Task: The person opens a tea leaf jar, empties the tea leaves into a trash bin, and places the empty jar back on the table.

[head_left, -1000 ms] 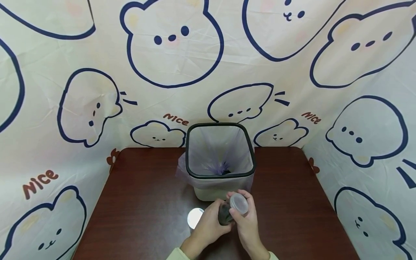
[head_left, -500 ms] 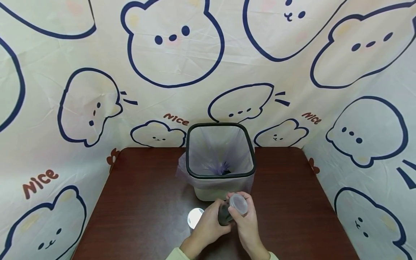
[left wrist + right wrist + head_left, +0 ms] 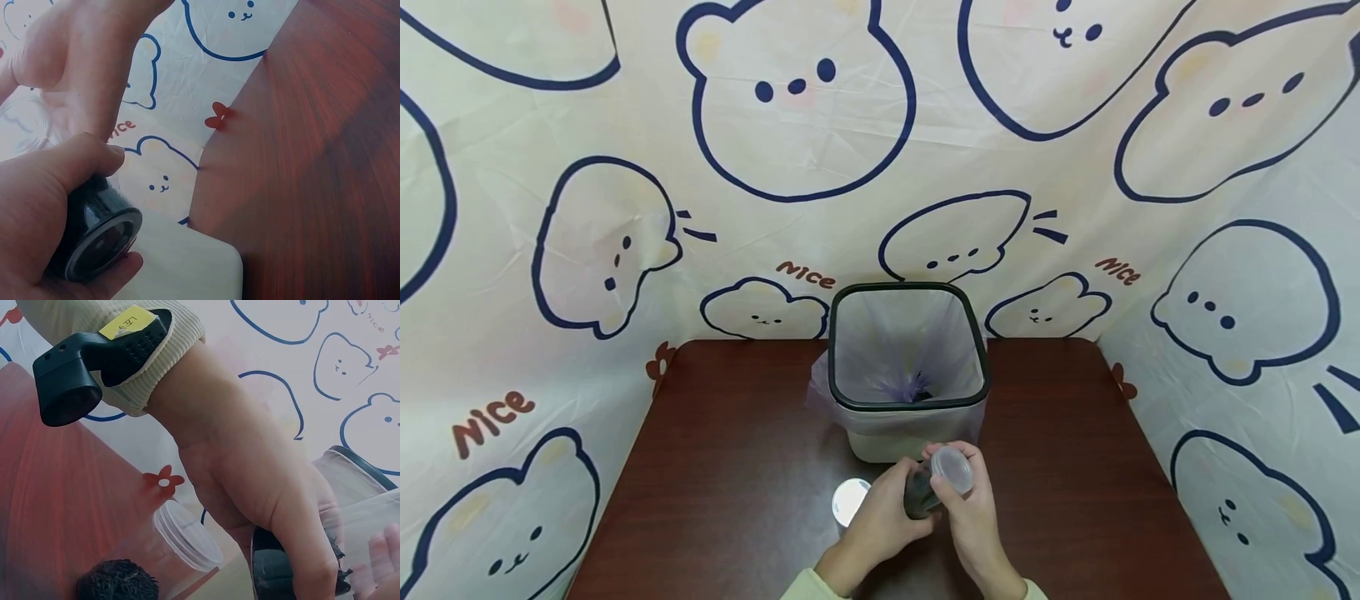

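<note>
In the head view, both hands are on a clear jar (image 3: 919, 492) with dark contents, tilted in front of the bin. My left hand (image 3: 886, 518) grips its body; in the left wrist view, the dark base (image 3: 103, 240) of the jar pokes out between thumb and fingers. The right hand (image 3: 973, 521) holds the end with the clear lid (image 3: 952, 469), its thumb at the lid's edge. Beside the left hand stands a second clear jar (image 3: 181, 540), its top (image 3: 851, 502) shining in the head view. Black shredded pieces (image 3: 119, 581) fill its bottom.
Behind the hands, a pale bin (image 3: 883, 447) with a dark green rim (image 3: 910, 407) stands on the brown table (image 3: 737, 467). A purple bag (image 3: 880, 350) lines it, with something small and dark inside. Cartoon-printed cloth (image 3: 797, 158) surrounds the table's back and sides.
The right thumb has shifted slightly upward along the lid's edge. Both hands and the jar otherwise stay in the same place.
</note>
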The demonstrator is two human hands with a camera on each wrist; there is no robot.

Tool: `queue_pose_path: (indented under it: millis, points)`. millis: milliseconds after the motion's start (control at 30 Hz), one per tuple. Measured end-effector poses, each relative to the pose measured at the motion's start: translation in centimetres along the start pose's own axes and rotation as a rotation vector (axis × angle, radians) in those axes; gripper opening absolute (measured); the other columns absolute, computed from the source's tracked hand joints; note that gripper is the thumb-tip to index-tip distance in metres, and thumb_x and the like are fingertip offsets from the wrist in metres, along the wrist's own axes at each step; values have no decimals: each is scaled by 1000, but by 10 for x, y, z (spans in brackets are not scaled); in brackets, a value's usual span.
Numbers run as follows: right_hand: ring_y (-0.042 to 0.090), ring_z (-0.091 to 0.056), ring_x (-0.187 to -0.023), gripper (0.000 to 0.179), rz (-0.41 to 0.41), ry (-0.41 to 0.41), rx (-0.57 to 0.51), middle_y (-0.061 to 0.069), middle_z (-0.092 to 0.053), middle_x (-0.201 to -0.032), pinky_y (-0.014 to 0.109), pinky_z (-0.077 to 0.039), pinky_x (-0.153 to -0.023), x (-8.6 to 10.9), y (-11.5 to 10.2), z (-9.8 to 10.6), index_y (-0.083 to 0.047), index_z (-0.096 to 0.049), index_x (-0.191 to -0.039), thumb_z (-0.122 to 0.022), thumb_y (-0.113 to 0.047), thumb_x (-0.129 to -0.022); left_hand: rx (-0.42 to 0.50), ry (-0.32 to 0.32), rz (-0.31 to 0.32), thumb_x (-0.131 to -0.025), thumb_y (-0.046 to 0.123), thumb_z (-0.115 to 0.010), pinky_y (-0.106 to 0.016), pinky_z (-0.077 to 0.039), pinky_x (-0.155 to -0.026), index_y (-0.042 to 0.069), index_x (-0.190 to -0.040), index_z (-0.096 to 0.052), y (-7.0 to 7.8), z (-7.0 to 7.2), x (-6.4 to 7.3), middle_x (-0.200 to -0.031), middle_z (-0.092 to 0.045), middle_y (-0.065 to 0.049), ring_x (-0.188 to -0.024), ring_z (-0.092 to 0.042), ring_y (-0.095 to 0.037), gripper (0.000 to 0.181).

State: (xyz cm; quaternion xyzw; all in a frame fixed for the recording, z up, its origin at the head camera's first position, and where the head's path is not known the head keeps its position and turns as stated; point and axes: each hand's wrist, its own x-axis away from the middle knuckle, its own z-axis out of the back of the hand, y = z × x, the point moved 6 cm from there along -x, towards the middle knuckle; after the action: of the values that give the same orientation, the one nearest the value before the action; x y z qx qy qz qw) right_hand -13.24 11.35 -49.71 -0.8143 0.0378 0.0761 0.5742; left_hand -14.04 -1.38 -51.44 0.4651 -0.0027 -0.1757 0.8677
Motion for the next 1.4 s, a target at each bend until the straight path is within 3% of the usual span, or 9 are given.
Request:
queue_pose_path:
  millis: [833,1400]
  points:
    - [19,-62,-121,34,47,-95,-39,7,-65,-126,28,-45,-105,0,-3,3,1,-43,-125,-60,6,-96,10,-45,-6,-73,15,-90,-29,-52,-79,10,-112,-56,3,1,-1,-102,-63,4,-89,-58,-7,52]
    - [18,-62,-121,32,15,-109,-8,6,-66,-126,28,-46,-104,-2,-2,5,3,-44,-125,-61,3,-98,35,-68,2,-72,14,-89,-28,-52,-81,10,-112,-56,0,0,-1,-102,-64,4,-89,-58,-6,52]
